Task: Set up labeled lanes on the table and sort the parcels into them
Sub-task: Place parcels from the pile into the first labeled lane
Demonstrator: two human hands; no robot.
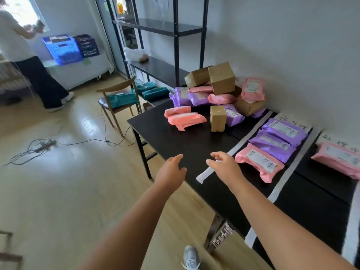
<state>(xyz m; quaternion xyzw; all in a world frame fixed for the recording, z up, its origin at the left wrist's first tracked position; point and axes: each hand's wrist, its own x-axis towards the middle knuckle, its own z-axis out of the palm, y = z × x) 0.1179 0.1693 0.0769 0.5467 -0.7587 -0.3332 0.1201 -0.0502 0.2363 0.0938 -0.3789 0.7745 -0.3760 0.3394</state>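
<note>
Both hands reach out over the near corner of the black bench [175,141]; the left hand [171,172] has its fingers loosely spread and holds nothing; the right hand [224,166] is likewise relaxed and empty, and lies over the near end of a white strip [251,131] that runs across the bench top; whether it touches the strip cannot be told.

A second white strip [276,191] runs roughly parallel further right; the lane between the two strips is headed by a handwritten paper label [294,121] at the wall side and holds three parcels in a row: a purple mailer [284,131] nearest the label, another purple mailer [272,145] just beside it, then a pink mailer [261,162] nearest the person. Beyond the second strip another paper label [339,141] heads the next lane, where one pink parcel [339,158] lies.

The unsorted pile sits at the far end of the bench by the wall: brown boxes [222,78] stacked on top, pink bags [185,117] at the front, purple bags [183,96] behind them, and a small brown box [218,117] standing upright in front.

Behind the bench stands a black metal shelf [161,26]; a wooden chair [120,98] carries teal parcels; a power strip [42,144] with cables lies on the floor; another person [19,45] stands at the left near a blue crate [62,49].
</note>
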